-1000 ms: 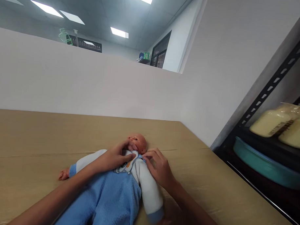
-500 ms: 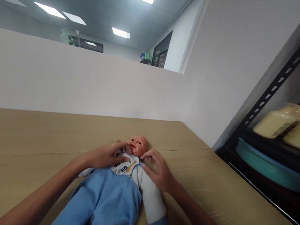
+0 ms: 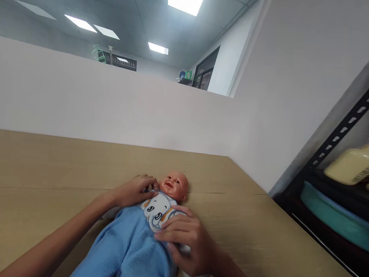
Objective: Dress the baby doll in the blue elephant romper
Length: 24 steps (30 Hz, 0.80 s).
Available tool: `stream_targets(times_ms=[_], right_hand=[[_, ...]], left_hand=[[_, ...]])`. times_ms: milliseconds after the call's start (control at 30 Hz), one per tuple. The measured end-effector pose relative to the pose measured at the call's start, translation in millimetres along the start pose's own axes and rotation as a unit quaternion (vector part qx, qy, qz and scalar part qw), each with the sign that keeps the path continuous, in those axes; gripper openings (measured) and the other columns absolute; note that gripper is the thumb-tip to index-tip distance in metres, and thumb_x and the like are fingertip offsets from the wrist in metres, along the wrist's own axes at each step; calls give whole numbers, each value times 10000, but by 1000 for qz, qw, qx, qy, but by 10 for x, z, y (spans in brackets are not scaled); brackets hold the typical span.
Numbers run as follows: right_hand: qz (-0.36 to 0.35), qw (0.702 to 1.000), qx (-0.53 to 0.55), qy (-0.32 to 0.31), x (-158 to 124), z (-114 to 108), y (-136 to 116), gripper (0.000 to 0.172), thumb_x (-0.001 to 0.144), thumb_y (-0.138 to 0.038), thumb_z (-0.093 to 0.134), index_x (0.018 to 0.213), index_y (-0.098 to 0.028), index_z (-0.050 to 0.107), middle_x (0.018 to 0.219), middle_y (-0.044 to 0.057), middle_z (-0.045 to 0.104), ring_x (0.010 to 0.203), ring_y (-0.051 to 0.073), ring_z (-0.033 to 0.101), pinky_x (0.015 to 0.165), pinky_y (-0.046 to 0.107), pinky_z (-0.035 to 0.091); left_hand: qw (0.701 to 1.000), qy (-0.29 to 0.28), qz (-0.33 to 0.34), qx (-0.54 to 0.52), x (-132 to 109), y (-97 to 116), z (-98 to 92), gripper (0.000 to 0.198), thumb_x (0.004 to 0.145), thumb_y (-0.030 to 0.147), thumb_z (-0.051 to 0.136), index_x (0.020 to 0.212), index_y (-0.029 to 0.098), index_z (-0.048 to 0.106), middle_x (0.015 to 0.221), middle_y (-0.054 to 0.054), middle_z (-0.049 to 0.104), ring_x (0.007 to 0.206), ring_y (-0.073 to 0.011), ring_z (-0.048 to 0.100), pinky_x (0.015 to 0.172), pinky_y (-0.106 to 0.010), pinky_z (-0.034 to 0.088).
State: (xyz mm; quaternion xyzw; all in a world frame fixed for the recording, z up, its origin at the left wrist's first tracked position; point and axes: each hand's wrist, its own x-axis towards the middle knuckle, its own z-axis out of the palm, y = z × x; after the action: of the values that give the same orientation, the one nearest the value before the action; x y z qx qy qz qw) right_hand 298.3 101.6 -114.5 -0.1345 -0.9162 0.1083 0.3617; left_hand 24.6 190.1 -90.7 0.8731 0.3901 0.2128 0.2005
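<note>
A baby doll [image 3: 174,186] lies on its back, its bald head toward the wall. It wears a blue fleece romper [image 3: 135,242] over white sleeves with blue cuffs. On the chest is a white animal-face patch [image 3: 158,208] with orange details. My left hand [image 3: 137,191] is at the doll's shoulder beside its neck, fingers curled and thumb bent in on the romper's upper edge; the exact grip is partly hidden. Across the patch's lower side and the doll's arm rests my right hand [image 3: 190,237], fingers stretched out and holding nothing.
The doll lies on a brown tabletop [image 3: 65,162] against a white half-wall [image 3: 113,107]. On the right stands a black slotted-metal rack [image 3: 332,139] holding cream-coloured packages [image 3: 349,166] and a teal basin [image 3: 336,218]. Beyond the wall are ceiling lights and a window.
My right hand has moved from beside the doll's neck down onto its chest and opened flat. My left hand has drawn back from the chin to the shoulder. The view has shifted slightly.
</note>
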Motion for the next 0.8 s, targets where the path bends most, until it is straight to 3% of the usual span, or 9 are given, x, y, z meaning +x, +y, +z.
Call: stream_targets(times_ms=[100, 200, 300, 367, 433, 500, 667, 800], right_hand=[[77, 995, 40, 51, -1, -133, 77, 285, 976, -129, 575, 1196, -258, 702, 1088, -15, 816, 1046, 145, 732, 1173, 370, 408], [163, 983, 37, 73, -40, -319, 159, 147, 1030, -217, 550, 1011, -237, 695, 986, 14, 746, 960, 170, 671, 929, 335, 490], [297, 954, 21, -44, -106, -509, 196, 148, 999, -367, 646, 971, -222, 653, 941, 14, 677, 879, 194, 614, 811, 343, 457], [388, 910, 18, -149, -153, -591, 199, 317, 946, -520, 712, 1003, -221, 624, 929, 10, 666, 833, 205, 586, 733, 340, 414], [428, 876, 24, -223, -192, -616, 197, 515, 866, -673, 749, 1043, -215, 591, 953, 22, 669, 825, 219, 573, 695, 338, 377], [433, 863, 24, -261, -216, -597, 205, 665, 784, -741, 785, 1106, -205, 559, 1019, 47, 670, 862, 238, 576, 706, 342, 371], [449, 850, 29, -276, -247, -554, 320, 588, 740, -420, 829, 1162, -214, 476, 932, -10, 589, 789, 192, 525, 661, 313, 343], [464, 839, 145, -244, -299, -598, 480, 555, 721, -289, 760, 1159, -239, 423, 906, -51, 552, 725, 140, 469, 628, 270, 351]], left_hand=[[1000, 15, 9, 5, -21, 30, -67, 305, 1057, 455, 491, 1076, 221, 685, 1100, -96, 698, 1069, -300, 624, 957, -415, 482], [999, 32, 15, -6, -66, 201, -173, 299, 1088, 438, 456, 1119, 230, 669, 1149, -87, 680, 1090, -284, 628, 969, -403, 487], [998, 18, 30, -46, -137, 527, -266, 255, 1102, 434, 487, 1140, 250, 659, 1165, -60, 677, 1092, -262, 642, 939, -366, 500], [995, -30, 66, -69, -187, 772, -282, 158, 1091, 367, 552, 1156, 273, 661, 1247, -32, 676, 1158, -245, 634, 983, -344, 483], [990, -79, 99, -60, -224, 980, -230, 98, 1056, 298, 643, 1148, 294, 675, 1299, 0, 667, 1208, -228, 622, 1034, -331, 453], [987, -114, 115, -19, -238, 1120, -106, 137, 999, 274, 745, 1124, 294, 692, 1254, 5, 679, 1209, -240, 617, 1067, -358, 428], [978, -160, 109, 78, -197, 1211, 299, 262, 846, 293, 882, 1030, 260, 698, 1131, -29, 683, 1184, -333, 578, 1104, -517, 383], [983, -141, 86, 84, -165, 1192, 395, 182, 847, 181, 784, 945, 225, 637, 1069, -25, 662, 1127, -311, 564, 1084, -510, 382]])
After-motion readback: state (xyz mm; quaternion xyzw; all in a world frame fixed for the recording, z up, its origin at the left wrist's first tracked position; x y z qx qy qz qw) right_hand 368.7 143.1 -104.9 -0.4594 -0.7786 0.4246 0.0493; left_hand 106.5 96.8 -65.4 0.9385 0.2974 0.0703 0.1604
